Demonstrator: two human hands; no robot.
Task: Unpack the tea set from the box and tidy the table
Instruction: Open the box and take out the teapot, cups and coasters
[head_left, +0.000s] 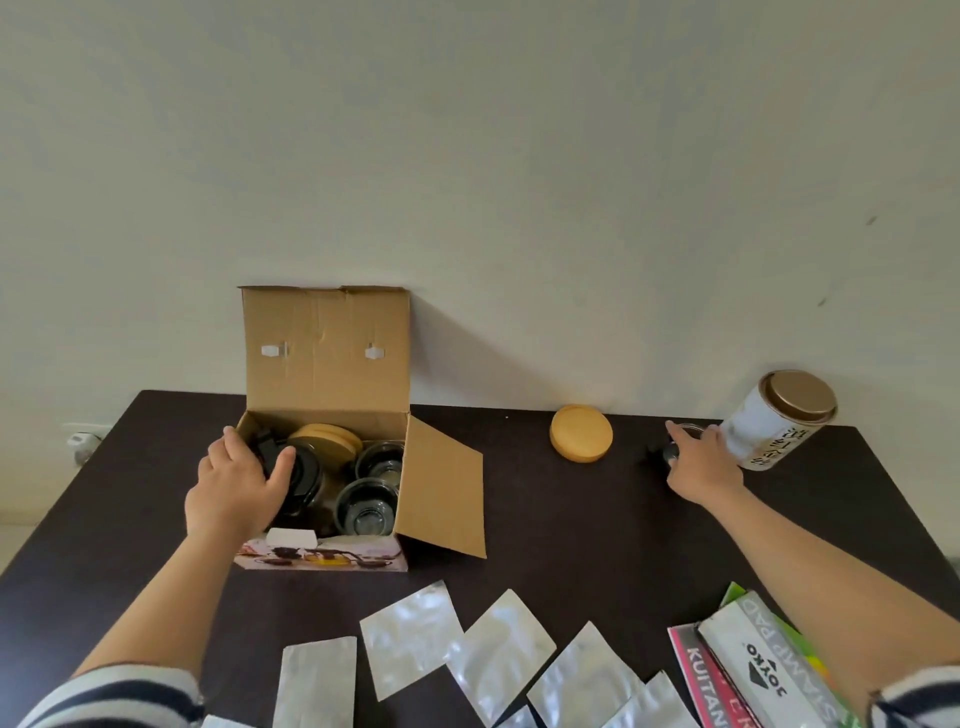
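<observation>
An open cardboard box (332, 467) sits at the back left of the dark counter (571, 545), its lid flap standing upright against the wall and one side flap folded out to the right. The left hand (234, 488) reaches into the box, its fingers (283, 462) and thumb curled round the black top of a dark glass teapot (301, 483) that stands in the left part of the box. Behind the teapot lie stacked wooden lids (327, 436), and on the right side of the box stand two small glass cups (366, 506), one behind the other. A small white block (291, 538) rests on the near edge of the box. Well to the right, a single wooden lid (582, 432) lies flat on the counter near the wall. The right hand (701, 462) rests further right, its fingers curled over a small clear glass piece (675, 447) with something dark at its side — probably a cup, though the hand hides most of it. Just beside that hand a white tin (774, 421) with a brown cap leans tilted toward the wall. Along the near edge lie several silver foil pouches (415, 636), scattered and partly overlapping, and at the near right a stack of printed packets (748, 660) — the top one reads "STAMP PAD".
</observation>
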